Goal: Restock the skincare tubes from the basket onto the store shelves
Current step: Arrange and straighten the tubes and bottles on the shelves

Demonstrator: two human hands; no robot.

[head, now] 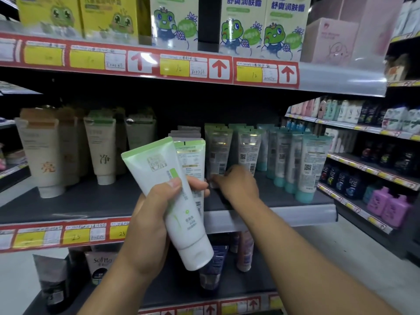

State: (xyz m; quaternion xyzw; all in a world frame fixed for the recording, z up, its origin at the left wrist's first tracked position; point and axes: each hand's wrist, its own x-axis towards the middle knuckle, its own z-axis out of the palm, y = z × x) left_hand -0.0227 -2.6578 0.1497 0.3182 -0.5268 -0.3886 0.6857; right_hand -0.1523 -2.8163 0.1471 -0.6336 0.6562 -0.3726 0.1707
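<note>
White-and-green plastic skincare tubes (168,196): your left hand (150,223) clamps two; right hand (238,185), grip unclear, could topple shelved tubes (218,153).

Shelf (95,201) open btwn beige tubes (101,151) & green-capped tubes (218,153).

The tube (172,201) in the left hand (147,223) is smooth, matt plastic. Beyond it, the shelf (91,201) looks matt dark metal; boxes (245,26) above are glossy card.

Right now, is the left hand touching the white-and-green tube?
Touching. The head view shows the left hand wrapped round the white-and-green tube, thumb pressed across its front.
</note>
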